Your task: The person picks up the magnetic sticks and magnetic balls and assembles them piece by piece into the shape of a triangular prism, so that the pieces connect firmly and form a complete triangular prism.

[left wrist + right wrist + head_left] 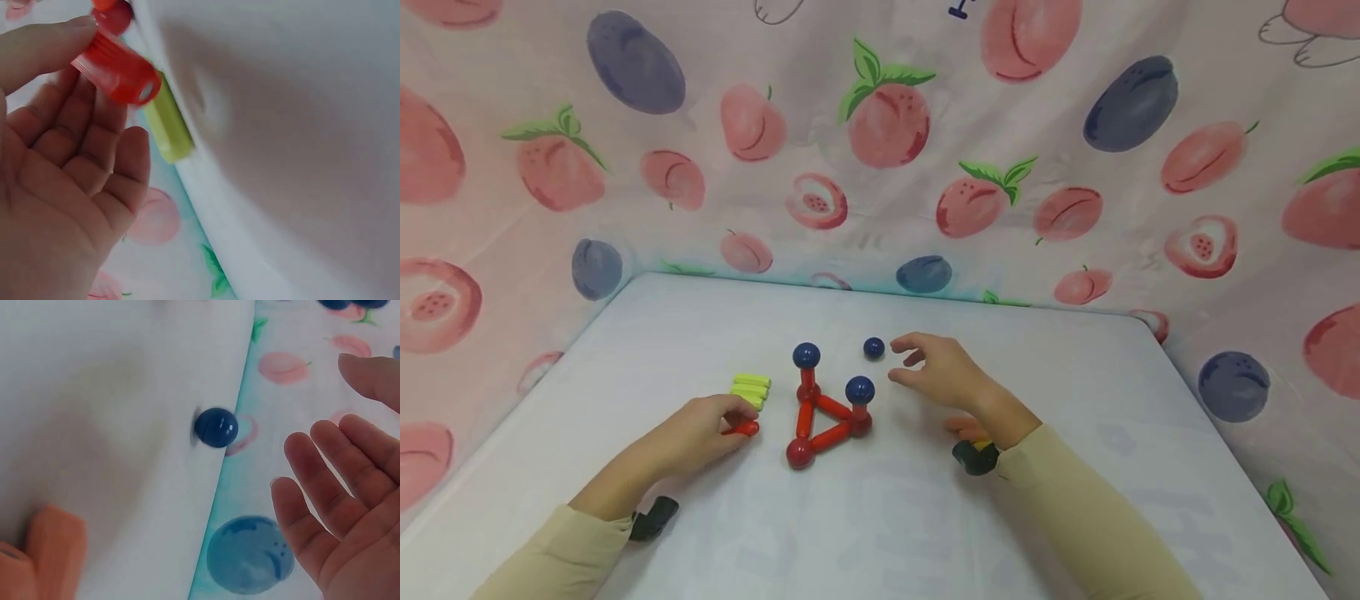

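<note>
Apart, left hand (702, 429) pinching red rod (747, 428), right hand (946, 372) (fingers loose) near blue ball (874, 348)

Red stick (122, 72) blurred, partly hidden by left hand (69, 165); orange sticks (57, 550) cut off at bottom, right wrist view.

We see a plain beige left sleeve (561, 546) and matching right sleeve (1090, 517), dark stubby left wrist piece (655, 518), similar right wrist piece (974, 460); left hand (703, 429) and right hand (951, 375) bare.
</note>
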A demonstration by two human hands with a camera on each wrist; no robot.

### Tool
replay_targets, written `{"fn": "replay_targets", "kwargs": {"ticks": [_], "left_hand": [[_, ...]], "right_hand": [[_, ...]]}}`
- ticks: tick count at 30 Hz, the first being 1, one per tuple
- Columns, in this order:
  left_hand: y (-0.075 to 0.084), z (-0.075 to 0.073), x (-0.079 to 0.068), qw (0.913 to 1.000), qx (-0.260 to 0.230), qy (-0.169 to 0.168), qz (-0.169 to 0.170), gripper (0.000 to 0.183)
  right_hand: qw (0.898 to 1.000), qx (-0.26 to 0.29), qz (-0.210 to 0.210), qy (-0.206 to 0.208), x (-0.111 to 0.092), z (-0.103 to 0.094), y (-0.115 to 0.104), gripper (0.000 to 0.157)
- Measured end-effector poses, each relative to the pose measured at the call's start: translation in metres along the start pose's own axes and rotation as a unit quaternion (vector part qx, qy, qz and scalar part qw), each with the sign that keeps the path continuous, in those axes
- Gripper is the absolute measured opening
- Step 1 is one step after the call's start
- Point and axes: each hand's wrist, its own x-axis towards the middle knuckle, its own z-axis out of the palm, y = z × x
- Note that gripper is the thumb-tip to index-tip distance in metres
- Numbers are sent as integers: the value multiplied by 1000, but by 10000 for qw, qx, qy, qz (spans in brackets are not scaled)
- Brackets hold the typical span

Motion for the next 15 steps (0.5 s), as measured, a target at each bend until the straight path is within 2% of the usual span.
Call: {"fn": "replay_targets", "kwargs": {"ticks": [2,8,12,15], "left_hand": [[3,-1,-1,9994,-128,102,297,29],[16,-1,-5,9927,-571,252,1037,26],[25,4,-6,9889,-750,241,1264,23],[28,7,-6,9875,-848,244,1304,22]], "right_hand": [[10000,-32,1,-29,9,-1,4,45],[9988,-35,467,-159,33,1,15,48],[9969,-147,726,-259,45,6,20,49],[9959,-179,824,-317,52,11,22,50]]}}
